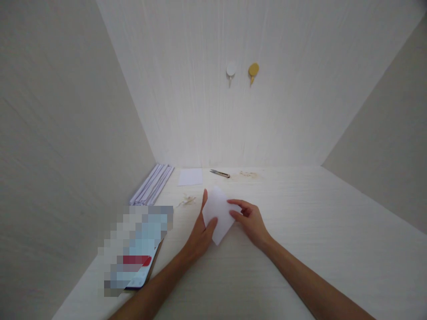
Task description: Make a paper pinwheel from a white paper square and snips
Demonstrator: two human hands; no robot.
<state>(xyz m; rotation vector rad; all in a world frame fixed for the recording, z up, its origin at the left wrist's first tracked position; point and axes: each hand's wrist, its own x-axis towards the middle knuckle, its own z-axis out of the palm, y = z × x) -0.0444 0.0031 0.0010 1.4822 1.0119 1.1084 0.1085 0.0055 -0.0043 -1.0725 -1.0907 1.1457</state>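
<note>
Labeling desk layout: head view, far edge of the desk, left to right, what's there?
Stack of white sheets → small white paper square → small cutter → brownish scraps. Nearer in, both hands hold a folded white paper.

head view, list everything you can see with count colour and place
folded paper: 1, white, middle of the desk, between both hands
paper square: 1, white, flat at the back of the desk
paper stack: 1 pile, white with purplish edges, back left corner against the side wall
small tool: 1, dark and metallic, back of the desk right of the paper square; kind unclear
scraps: a few, pale tan, left of the folded paper
phone: 1, screen blurred, front left of the desk
wall hooks: 2, one white, one yellow, on the back wall
desk: 1, pale wood grain
left hand: 1, grip on the folded paper's left edge
right hand: 1, fingers on the folded paper's right edge
</note>
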